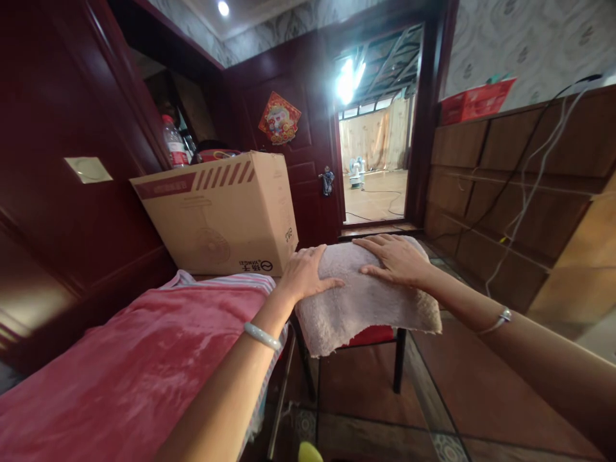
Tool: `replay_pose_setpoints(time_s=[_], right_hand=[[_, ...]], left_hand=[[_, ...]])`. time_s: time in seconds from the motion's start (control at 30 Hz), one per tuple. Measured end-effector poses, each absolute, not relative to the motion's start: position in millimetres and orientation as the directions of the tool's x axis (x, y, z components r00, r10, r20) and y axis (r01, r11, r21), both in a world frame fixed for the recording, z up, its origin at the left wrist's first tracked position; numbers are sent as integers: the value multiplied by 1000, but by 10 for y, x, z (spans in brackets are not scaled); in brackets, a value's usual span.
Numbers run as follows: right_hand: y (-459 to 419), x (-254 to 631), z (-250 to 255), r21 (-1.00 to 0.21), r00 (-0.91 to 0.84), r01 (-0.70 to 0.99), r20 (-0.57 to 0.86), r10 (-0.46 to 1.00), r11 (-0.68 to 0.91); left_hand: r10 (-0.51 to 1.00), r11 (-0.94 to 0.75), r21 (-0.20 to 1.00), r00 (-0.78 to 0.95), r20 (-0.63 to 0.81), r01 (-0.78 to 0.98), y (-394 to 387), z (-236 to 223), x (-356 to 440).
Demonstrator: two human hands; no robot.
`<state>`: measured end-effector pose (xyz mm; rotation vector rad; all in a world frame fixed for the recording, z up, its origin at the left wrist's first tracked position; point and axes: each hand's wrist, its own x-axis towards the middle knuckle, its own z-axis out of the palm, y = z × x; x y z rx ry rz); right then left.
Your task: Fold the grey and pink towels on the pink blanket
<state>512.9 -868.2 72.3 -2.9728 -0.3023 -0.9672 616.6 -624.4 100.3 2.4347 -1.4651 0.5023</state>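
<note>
A folded beige terry towel (366, 301) lies on a stool with a red seat (370, 335), its edges hanging over the front. My left hand (308, 274) presses flat on the towel's left side, with a pale bangle on that wrist. My right hand (394, 260) lies flat on the towel's far right part, fingers spread, with a thin bracelet on that wrist. Neither hand grips anything. The hands are a short distance apart. Most of the stool's seat is hidden under the towel.
A pink blanket (120, 366) covers a bed to the left. Behind it stand a cardboard box (216, 215) and a plastic water bottle (174, 142). A dark red door (289, 109) and a doorway lie ahead. Panelled wall stands right; a yellow object (310, 452) shows at the bottom edge.
</note>
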Motion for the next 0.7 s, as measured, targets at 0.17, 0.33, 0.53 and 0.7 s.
replay_pose_setpoints(time_s=[0.17,0.33,0.53,0.7], right_hand=[[-8691,5133,697,47,795,157,587,154,-986],[-8684,5137,687,30,793,154,593,142,-988],[-8686,5139,684,46,802,142,580,142,-989],[-8677,5139,686,63,802,141,578,151,-988]], left_hand=[[-793,-453,55,431,431,-890,-6245,939,6226],[-787,-447,79,434,439,-891,-6249,916,6246],[-793,-442,100,440,422,-891,-6243,927,6254],[-794,-421,65,402,455,-905,-6139,933,6220]])
